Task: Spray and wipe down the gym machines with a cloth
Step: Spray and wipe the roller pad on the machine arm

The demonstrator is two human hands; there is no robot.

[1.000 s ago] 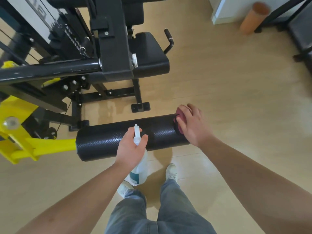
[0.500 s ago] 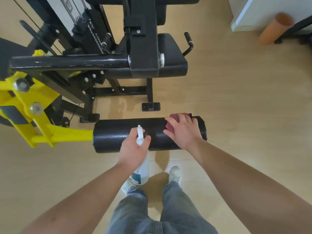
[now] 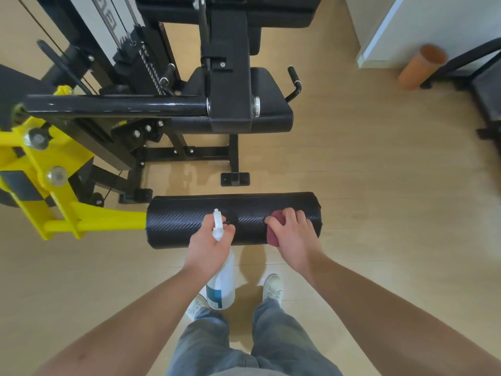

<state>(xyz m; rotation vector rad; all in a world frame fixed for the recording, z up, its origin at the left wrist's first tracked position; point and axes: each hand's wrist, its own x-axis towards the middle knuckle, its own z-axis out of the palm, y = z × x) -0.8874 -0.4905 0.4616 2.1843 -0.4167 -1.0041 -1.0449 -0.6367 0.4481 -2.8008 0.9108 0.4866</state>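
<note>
A black padded roller (image 3: 189, 221) lies across the view, fixed to a yellow lever arm (image 3: 89, 223) of the gym machine. My right hand (image 3: 294, 237) presses a dark red cloth (image 3: 273, 234) onto the right part of the roller, fingers curled over it. My left hand (image 3: 212, 244) grips the neck of a white spray bottle (image 3: 221, 283) just in front of the roller's middle; the nozzle points toward the roller and the bottle's body hangs below my hand.
Behind the roller stand the machine's black seat (image 3: 271, 104), frame and weight stack (image 3: 113, 36). An orange foam roller (image 3: 421, 66) leans at the back right by a white wall corner. Another black machine (image 3: 488, 90) is at the right edge. My shoes stand on the wooden floor below.
My right hand slid the cloth from the roller's right end leftward onto its top, then slightly toward the front face. My left hand kept holding the bottle in place.
</note>
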